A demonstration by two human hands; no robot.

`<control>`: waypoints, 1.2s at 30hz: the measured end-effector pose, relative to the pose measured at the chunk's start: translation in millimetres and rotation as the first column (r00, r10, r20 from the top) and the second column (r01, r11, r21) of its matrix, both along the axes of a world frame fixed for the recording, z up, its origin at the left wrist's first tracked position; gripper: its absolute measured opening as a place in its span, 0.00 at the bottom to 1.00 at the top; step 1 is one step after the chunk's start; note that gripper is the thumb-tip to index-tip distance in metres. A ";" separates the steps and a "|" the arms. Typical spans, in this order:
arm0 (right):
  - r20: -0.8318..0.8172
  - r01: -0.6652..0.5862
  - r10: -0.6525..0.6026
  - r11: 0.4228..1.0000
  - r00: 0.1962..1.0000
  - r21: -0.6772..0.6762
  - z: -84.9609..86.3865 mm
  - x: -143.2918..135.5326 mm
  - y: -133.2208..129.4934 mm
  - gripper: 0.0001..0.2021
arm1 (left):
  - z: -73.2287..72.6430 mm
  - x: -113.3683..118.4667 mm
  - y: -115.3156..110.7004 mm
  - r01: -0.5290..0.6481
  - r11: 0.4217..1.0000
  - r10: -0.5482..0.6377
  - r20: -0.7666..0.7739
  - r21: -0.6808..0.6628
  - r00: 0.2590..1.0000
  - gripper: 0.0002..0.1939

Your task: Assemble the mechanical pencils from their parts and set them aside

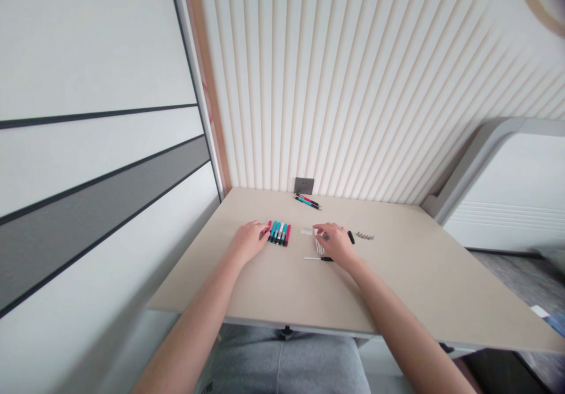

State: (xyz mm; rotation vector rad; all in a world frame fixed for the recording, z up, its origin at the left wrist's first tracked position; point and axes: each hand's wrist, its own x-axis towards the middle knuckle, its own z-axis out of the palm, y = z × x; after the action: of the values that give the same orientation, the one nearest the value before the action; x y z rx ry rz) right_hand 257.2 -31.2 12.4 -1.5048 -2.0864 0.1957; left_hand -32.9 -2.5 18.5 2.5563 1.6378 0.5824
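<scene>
The work in hand looks part done: at the back of the bench [397, 276], near the wall socket [303, 185], a red-and-black pen [309, 199] and a blue-and-black pen [306, 203] lie side by side and look whole, while most of the other pieces lie apart in sorted groups. The coloured pen barrels [281, 233], in red, blue and white with dark lower ends, stand in a neat row to the left of the middle. The left hand [250, 239] is at the left end of that row, its fingertips at a red barrel; whether its grip is closed on the barrel or only rests against it, I cannot tell. The right hand [334, 242] is over the white rods [319, 247], fingers bent, and what its grip holds, if anything, is hidden. Small clear pieces [306, 232] lie between the row and the rods. A thin white stick [312, 258] with a black end lies nearer the person, partly beneath the right hand. Beyond that hand are a black piece [351, 237] and a line of small metal-looking parts [365, 237]. Judging by these loose groups, the larger share appears left to do.
</scene>
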 end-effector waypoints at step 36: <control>-0.582 -0.198 0.178 0.980 0.793 0.030 13.8 -62.4 -22.8 0.08 | -4.2 40.4 -15.4 0.412 0.910 -0.395 0.421 0.054 0.817 0.11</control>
State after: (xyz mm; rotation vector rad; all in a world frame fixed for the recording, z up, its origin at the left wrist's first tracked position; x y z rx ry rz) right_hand 194.8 -53.9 26.2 -1.0607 -1.7182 0.6832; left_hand 7.5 -17.9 14.3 2.4070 0.9192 0.9601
